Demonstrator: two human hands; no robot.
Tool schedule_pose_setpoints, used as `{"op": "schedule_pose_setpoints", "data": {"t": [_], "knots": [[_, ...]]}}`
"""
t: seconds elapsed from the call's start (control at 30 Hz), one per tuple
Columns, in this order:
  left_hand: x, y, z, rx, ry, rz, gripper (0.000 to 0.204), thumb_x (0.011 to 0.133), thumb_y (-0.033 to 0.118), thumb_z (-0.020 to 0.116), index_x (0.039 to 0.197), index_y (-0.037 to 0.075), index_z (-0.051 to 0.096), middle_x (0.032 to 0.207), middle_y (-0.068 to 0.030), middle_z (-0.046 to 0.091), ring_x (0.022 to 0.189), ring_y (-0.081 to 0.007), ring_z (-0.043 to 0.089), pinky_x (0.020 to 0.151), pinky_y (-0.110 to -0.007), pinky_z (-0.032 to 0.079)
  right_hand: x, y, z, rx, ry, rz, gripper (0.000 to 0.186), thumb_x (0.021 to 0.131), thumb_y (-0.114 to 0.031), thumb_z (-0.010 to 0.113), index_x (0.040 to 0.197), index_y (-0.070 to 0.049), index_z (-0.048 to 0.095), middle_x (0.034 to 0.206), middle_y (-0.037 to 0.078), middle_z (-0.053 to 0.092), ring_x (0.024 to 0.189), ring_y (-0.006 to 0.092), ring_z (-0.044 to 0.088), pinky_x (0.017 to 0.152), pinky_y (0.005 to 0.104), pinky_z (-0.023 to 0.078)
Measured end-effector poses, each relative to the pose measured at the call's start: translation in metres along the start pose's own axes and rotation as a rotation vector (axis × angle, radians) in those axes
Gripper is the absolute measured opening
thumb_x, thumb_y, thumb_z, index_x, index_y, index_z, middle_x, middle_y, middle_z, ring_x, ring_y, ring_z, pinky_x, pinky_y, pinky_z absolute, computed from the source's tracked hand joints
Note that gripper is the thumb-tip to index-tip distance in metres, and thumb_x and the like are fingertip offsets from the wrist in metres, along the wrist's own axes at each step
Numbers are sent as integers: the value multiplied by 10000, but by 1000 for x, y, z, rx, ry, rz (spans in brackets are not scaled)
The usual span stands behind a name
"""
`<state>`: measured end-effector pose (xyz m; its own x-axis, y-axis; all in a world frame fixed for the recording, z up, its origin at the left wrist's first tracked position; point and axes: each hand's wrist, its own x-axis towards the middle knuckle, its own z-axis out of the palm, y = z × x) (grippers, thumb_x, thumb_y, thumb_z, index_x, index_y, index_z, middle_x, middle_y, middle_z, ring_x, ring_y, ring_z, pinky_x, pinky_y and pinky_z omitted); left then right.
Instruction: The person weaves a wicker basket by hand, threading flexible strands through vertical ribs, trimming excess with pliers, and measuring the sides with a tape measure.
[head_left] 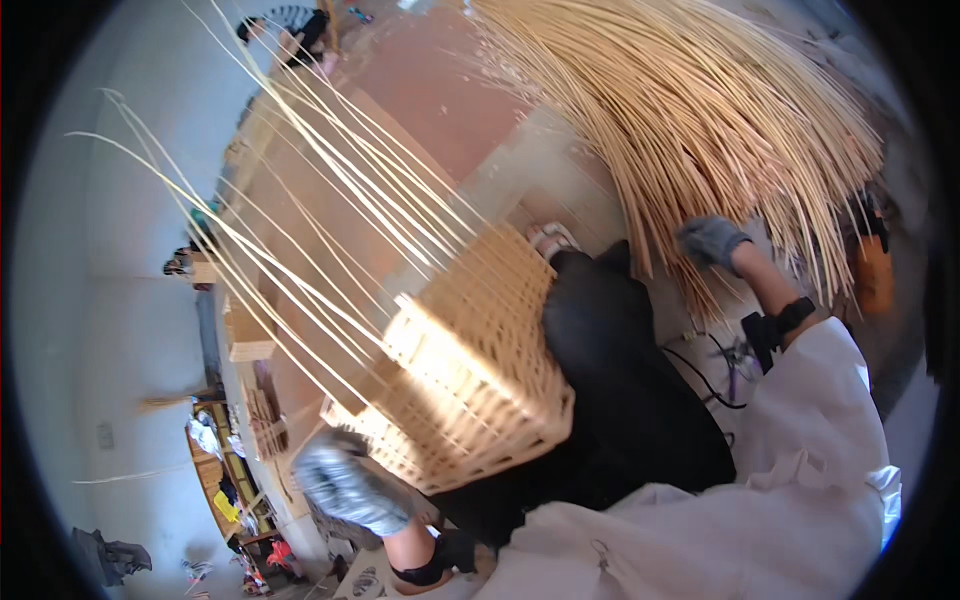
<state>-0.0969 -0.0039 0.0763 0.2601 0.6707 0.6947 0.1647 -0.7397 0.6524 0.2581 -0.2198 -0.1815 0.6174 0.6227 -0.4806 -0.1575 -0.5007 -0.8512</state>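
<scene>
A woven wicker basket (pixel 480 370) leans tilted against my dark-clothed lap, with long pale stakes (pixel 350 200) standing out of it toward the upper left. My left hand (pixel 350 485), in a grey glove, is at the basket's lower left corner. Motion smears its fingers, so its grip is unclear. Off to the right, my right hand (pixel 712 242), also gloved in grey, is at the near ends of a big spread bundle of tan wicker rods (pixel 690 110). Its fingers are curled together; whatever they may hold is hidden.
An orange object (pixel 875 275) stands beside the bundle at the far right. Black cable (pixel 705 385) lies by my right leg. On the left are a wooden shelf (pixel 215 480) with assorted items and a small box (pixel 250 335). Another person (pixel 290 40) is at the far top left.
</scene>
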Motion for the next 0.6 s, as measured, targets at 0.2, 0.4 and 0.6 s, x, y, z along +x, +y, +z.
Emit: {"op": "schedule_pose_setpoints", "data": {"t": [0.2, 0.4, 0.6], "knots": [[-98, 1, -2, -582, -823, -1695, 550, 762, 451, 582, 1102, 32, 472, 968, -95, 574, 717, -135, 565, 487, -223, 458, -82, 211, -36, -1263, -482, 281, 180, 640, -177, 574, 751, -65, 663, 850, 124, 635, 799, 293, 607, 714, 358, 474], [-106, 7, 30, -1275, -323, -1798, 398, 859, 145, 499, 1234, 106, 371, 1179, -122, 478, 990, -258, 545, 695, -347, 534, -155, 383, 0, -700, 93, 794, 274, 701, -221, 533, 878, -38, 633, 867, 81, 628, 768, 195, 593, 683, 361, 468], [-110, 10, 28, -1389, -360, -1843, 458, 868, 120, 474, 1282, 75, 282, 1189, -146, 451, 1049, -260, 512, 737, -326, 503, -140, 298, 42, -729, -130, 593, 172, 752, -210, 513, 805, -78, 610, 745, 135, 620, 683, 247, 608, 595, 383, 468]]}}
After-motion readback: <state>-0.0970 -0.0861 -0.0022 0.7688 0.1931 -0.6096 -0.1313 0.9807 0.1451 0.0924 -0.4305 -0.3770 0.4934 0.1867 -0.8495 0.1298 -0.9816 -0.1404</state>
